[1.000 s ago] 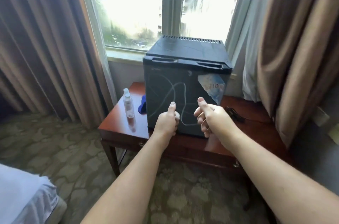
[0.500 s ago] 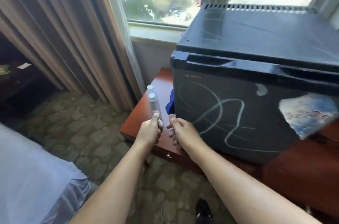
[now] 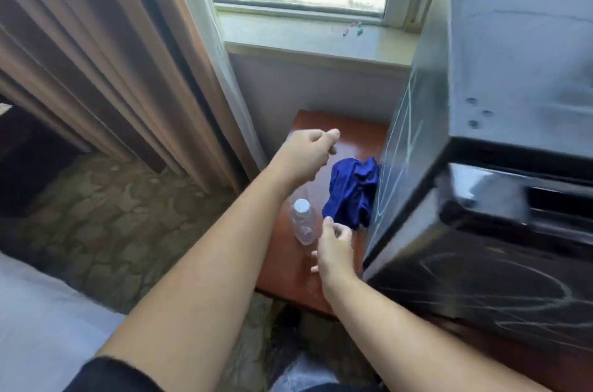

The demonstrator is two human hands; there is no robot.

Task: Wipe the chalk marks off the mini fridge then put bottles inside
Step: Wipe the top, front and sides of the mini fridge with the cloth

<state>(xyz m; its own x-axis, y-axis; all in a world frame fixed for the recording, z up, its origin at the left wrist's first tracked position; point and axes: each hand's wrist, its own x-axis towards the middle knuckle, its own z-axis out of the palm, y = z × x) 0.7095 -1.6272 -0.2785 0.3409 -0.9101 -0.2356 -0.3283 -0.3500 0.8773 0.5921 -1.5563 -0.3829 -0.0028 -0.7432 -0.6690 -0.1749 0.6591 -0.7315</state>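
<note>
By the window, a small wooden table (image 3: 321, 279) carries the chalk-marked mini fridge (image 3: 481, 231). The blue cloth (image 3: 351, 191) lies crumpled against its left side, just ahead of our right hand (image 3: 333, 252), fingers loosely curled, empty. Our left hand (image 3: 308, 151), half-closed and empty, hovers over the far edge; we judge the right nearer.

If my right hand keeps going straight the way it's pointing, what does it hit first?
Most likely the blue cloth, crumpled just beyond the right hand fingertips, beside the mini fridge. Depth is unclear.

cloth (image 3: 351, 191) left of fridge (image 3: 513, 77) | bottle (image 3: 303, 221) left of cloth | all on table (image 3: 340, 125)
</note>
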